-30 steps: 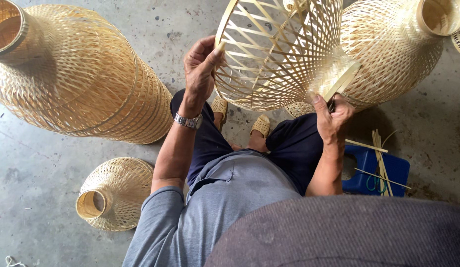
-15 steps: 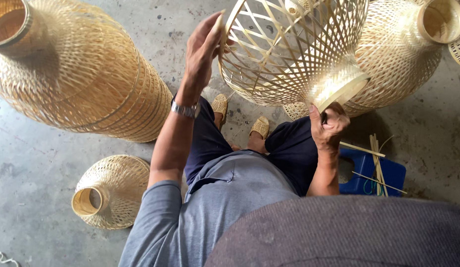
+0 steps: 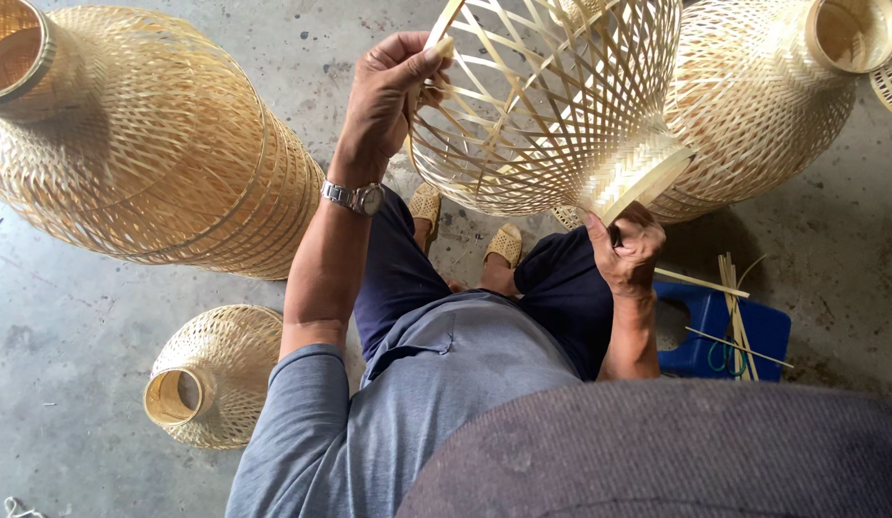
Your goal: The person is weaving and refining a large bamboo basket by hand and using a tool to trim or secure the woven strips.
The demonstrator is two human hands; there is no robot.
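Left hand [image 3: 388, 91] higher on woven shade [image 3: 551, 105]

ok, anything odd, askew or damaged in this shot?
Nothing damaged or spilled. The left hand grips the open rim of the unfinished shade, the right hand its neck. Loose strips lie crosswise over the blue stool. A small shade lies on its side on the floor.

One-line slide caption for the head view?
Left hand and right hand hold an open-weave bamboo lampshade frame among finished woven bamboo shades.
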